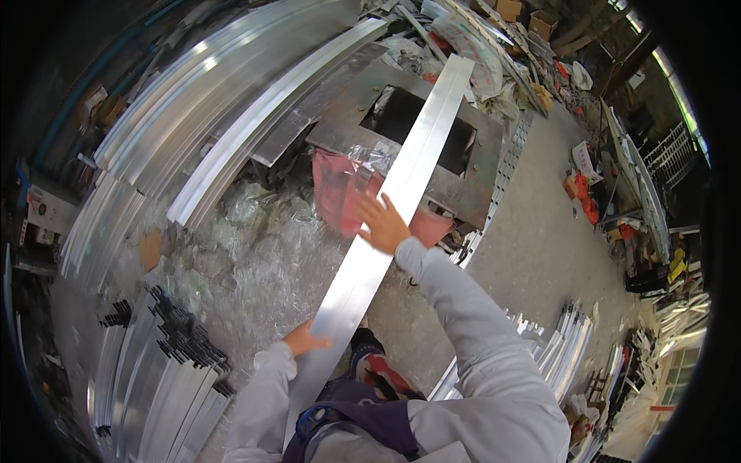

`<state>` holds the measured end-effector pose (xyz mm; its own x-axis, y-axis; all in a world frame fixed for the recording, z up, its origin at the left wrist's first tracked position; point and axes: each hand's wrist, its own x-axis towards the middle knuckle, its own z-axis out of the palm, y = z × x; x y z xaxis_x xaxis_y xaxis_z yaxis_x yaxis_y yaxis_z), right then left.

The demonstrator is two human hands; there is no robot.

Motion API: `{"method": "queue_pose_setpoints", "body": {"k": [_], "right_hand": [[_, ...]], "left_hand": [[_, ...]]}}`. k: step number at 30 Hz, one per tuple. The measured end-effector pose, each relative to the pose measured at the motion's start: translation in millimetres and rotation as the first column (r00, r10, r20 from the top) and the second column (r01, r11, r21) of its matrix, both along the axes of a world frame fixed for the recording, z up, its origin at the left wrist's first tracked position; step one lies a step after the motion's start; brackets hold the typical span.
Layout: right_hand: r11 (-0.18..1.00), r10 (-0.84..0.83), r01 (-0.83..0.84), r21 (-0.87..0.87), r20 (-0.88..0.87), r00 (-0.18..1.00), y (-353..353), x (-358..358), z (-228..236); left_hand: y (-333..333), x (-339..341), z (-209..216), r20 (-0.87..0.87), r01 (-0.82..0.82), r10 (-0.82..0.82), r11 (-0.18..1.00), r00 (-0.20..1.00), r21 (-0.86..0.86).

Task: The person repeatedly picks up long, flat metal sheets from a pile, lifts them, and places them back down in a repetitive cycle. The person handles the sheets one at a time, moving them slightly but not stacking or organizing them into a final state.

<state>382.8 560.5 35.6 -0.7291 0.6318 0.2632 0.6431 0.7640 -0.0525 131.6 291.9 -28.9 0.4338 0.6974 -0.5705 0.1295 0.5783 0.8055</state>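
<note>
A long, flat, silvery aluminium profile (421, 147) runs from my body up and away to the right. Its far end rests across a metal work table (340, 116) with a dark square opening. My left hand (304, 339) grips the profile's left edge near me, with a thumb on top and the other fingers hidden. Farther along, my right hand (384, 224) lies flat on the upper face, fingers spread. Pink sheeting (337, 189) hangs from the near side of the table, partly behind the profile.
Long metal profiles (193, 100) are stacked at the upper left. Bundles with black ends (166, 378) lie at lower left, and more lengths (567, 347) at right. Crumpled clear plastic film (255, 220) covers floor left of the table. Boxes and red scraps (588, 197) line the right side.
</note>
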Motion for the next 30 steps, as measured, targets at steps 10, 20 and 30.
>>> {"method": "queue_pose_setpoints", "body": {"k": [10, 20, 30], "right_hand": [[0.963, -0.006, -0.006, -0.271, -0.043, 0.999, -302, -96, -4], [0.946, 0.027, -0.049, -0.322, -0.073, 0.997, -300, -93, -1], [0.966, -0.249, 0.256, 0.027, -0.160, 0.955, 68, 26, 9]], "left_hand": [[-311, -91, -9, -0.239, -0.115, 0.044, 0.950, 0.970, -0.291], [-343, -106, -58, -0.198, -0.079, 0.020, 0.953, 0.980, -0.294], [112, 68, 46, -0.276, -0.084, 0.133, 0.980, 0.952, 0.183]]}}
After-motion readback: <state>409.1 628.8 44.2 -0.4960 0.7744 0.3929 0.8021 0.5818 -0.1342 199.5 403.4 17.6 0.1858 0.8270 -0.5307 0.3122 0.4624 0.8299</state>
